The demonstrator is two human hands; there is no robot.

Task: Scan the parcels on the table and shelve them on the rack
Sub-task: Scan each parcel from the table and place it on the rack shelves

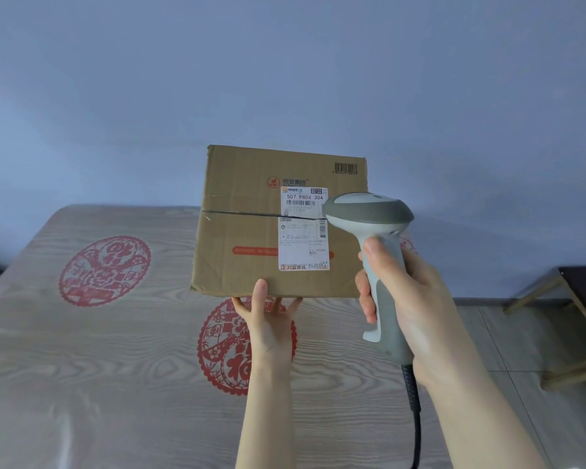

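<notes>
Brown cardboard is what you have in front of you: a square corrugated parcel (251,231) lifted clear of the wood-grain worktop (99,350) and tilted so its top face looks back at you, against the blue-grey wall. Your left hand (268,319) pinches its near edge, thumb on the top face and fingers spread underneath. Your right hand (410,299) is wrapped round the handle of the grey pistol-shaped scanner (369,211), forefinger at the trigger, and its black cable (415,418) drops out of the bottom of the view. The scanner's head sits just beside the right edge of the white shipping label (303,238) and overlaps it slightly.

By my reading you are in the scanning step for this parcel. No beam shows on the label, so it can't be told whether the code has registered. Shelving is not yet done for it, since it is in your hand and not on any rack. A wooden frame (562,333) stands on the floor at the right edge, but it is unclear whether that is the rack. It is also unclear whether more parcels wait outside the view.
</notes>
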